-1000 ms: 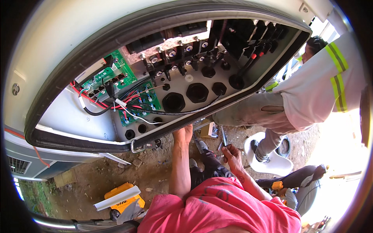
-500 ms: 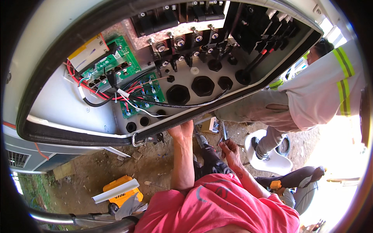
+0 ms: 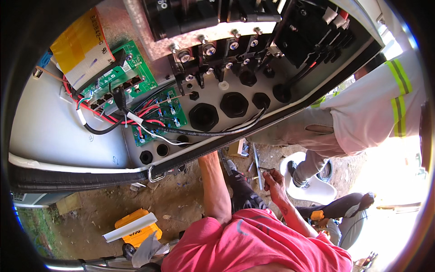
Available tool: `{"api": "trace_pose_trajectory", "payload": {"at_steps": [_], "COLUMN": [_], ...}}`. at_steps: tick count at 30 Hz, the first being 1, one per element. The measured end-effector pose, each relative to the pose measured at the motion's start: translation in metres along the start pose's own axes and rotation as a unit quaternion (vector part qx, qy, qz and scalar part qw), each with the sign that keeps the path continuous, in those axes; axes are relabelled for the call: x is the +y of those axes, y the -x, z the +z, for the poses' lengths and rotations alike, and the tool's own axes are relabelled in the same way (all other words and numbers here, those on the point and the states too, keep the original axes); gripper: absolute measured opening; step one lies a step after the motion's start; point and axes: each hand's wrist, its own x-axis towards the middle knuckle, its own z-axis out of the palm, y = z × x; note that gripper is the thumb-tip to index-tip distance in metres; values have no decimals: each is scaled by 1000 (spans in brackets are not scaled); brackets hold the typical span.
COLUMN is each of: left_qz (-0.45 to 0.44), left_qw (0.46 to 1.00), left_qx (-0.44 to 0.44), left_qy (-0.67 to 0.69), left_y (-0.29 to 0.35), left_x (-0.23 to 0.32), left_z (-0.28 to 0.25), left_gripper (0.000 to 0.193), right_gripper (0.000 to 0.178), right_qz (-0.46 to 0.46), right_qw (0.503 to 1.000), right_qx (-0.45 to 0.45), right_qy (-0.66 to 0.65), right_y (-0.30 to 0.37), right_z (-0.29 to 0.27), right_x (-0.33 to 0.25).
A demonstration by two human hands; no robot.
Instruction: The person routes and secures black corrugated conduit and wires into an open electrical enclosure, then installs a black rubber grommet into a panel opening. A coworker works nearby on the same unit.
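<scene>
A large open electrical cabinet point(image 3: 99, 149) hangs over my hands, its black-gasketed rim running across the view. My left hand point(image 3: 209, 156) reaches up beneath the cabinet's lower edge; only the wrist side shows, and the fingers are hidden. Lower and to the right, my right hand point(image 3: 274, 183) is closed in a pinch, its fingertips at a small, thin, dark piece too slight to name. Inside the cabinet are round black cable fittings point(image 3: 234, 104), a bundle of wires point(image 3: 181, 129) and green circuit boards point(image 3: 144, 77).
A person in a grey top with reflective stripes point(image 3: 362, 99) stands close on the right. A white chair point(image 3: 308, 190) stands by their legs. On the dirt ground lie a yellow case point(image 3: 140, 235) with a white strip across it and an open small box point(image 3: 236, 148).
The view has shifted nearer the cabinet. My right hand has moved slightly right and down. My left hand has gone further behind the cabinet's lower edge.
</scene>
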Motion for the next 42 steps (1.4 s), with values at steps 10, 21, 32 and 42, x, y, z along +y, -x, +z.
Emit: {"api": "trace_pose_trajectory", "payload": {"at_steps": [10, 21, 32, 42], "left_qz": [4, 172, 189, 198], "left_qw": [999, 905, 881, 892], "left_qx": [15, 270, 264, 206], "left_qy": [-28, -280, -344, -349], "left_y": [-3, 5, 9, 13], "left_x": [3, -36, -42, -44], "left_z": [0, 15, 23, 21], "left_gripper": [48, 47, 41, 40], "right_gripper": [25, 24, 24, 27], "right_qz": [-27, -29, -29, -30], "right_qw": [999, 999, 999, 999], "right_qx": [-3, -16, -15, -36], "right_qy": [21, -6, 10, 24], "right_y": [-5, 2, 1, 0], "right_z": [7, 20, 16, 21], "right_x": [-11, -8, -7, -10]}}
